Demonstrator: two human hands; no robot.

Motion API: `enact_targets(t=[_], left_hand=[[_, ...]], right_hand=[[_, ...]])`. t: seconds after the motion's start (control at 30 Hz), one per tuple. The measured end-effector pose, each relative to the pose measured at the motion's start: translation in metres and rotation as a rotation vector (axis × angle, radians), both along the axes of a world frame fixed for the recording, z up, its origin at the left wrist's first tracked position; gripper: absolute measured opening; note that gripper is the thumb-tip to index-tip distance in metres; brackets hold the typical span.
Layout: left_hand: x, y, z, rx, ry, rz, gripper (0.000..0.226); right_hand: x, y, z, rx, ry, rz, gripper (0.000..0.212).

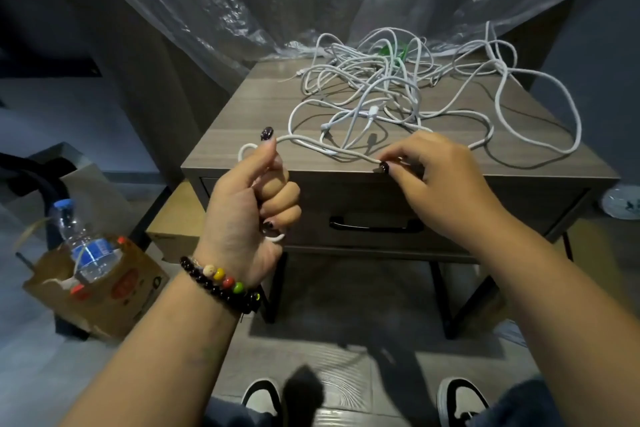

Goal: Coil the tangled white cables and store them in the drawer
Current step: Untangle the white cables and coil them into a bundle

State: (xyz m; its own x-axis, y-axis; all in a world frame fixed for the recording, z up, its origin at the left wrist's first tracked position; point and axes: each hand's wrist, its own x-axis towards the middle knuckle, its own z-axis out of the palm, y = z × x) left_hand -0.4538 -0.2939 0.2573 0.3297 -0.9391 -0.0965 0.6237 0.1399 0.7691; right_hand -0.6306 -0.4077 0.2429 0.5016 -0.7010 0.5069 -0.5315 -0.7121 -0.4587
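White cables (391,94) tangled on the nightstand (242,104), one strand pinched between both hands' fingers (273,191).

The white cables (388,94) lie on my grey wood-grain nightstand (249,108), a green scrap (393,50) showing at their twelve o'clock. My nails (267,133) are dark, and my bracelet (221,283) mixes black beads with cream, yellow, red and green. At nine o'clock a brown paper bag (104,291) with orange print holds a clear blue-capped, blue-labelled bottle (81,246); at six o'clock my shoes (263,395) are black and white.

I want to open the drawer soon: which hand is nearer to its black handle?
Left. The left hand is just left of the black handle; the right hand is above it.
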Motion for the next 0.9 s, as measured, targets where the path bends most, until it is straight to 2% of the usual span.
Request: enact_targets(t=[0.07, 0.17, 0.2, 0.33, 0.43, 0.5, 0.57, 0.63, 0.67, 0.73, 0.83, 0.9], left_hand=[[0.003, 0.003, 0.0, 0.03, -0.102, 0.03, 0.013], [0.005, 0.006, 0.002, 0.053, -0.178, 0.005, 0.041], [0.006, 0.007, 0.003, 0.049, -0.2, -0.002, 0.042], [0.009, 0.01, 0.008, 0.027, -0.289, 0.015, 0.029], [0.01, 0.01, 0.009, 0.045, -0.283, 0.049, 0.026], [0.01, 0.008, 0.01, 0.058, -0.246, 0.063, 0.02], [0.011, 0.006, 0.01, 0.081, -0.223, 0.069, 0.019], [0.011, 0.004, 0.009, 0.102, -0.225, 0.068, 0.02], [0.011, 0.003, 0.009, 0.115, -0.233, 0.062, 0.02], [0.009, 0.002, 0.008, 0.144, -0.255, 0.052, 0.022], [0.009, -0.002, 0.008, 0.179, -0.253, 0.058, 0.024], [0.01, -0.005, 0.009, 0.206, -0.254, 0.061, 0.025]], right_hand=[[0.009, 0.007, -0.002, -0.043, -0.057, 0.055, 0.019], [0.027, 0.025, -0.004, -0.084, -0.088, 0.184, 0.024], [0.032, 0.03, -0.004, -0.073, -0.077, 0.229, 0.026], [0.038, 0.039, -0.004, 0.005, -0.07, 0.266, 0.022], [0.021, 0.037, 0.001, -0.089, -0.109, 0.027, 0.021], [-0.003, 0.028, 0.007, -0.135, -0.112, -0.277, 0.041], [-0.033, 0.014, 0.015, -0.026, -0.096, -0.56, 0.069], [-0.056, -0.002, 0.021, 0.183, -0.071, -0.702, 0.086], [-0.061, -0.011, 0.021, 0.282, -0.055, -0.709, 0.087], [-0.061, -0.023, 0.018, 0.387, 0.031, -0.613, 0.077], [-0.044, -0.032, 0.012, 0.339, 0.192, -0.515, 0.066], [-0.03, -0.035, 0.014, 0.34, 0.239, -0.52, 0.069]])
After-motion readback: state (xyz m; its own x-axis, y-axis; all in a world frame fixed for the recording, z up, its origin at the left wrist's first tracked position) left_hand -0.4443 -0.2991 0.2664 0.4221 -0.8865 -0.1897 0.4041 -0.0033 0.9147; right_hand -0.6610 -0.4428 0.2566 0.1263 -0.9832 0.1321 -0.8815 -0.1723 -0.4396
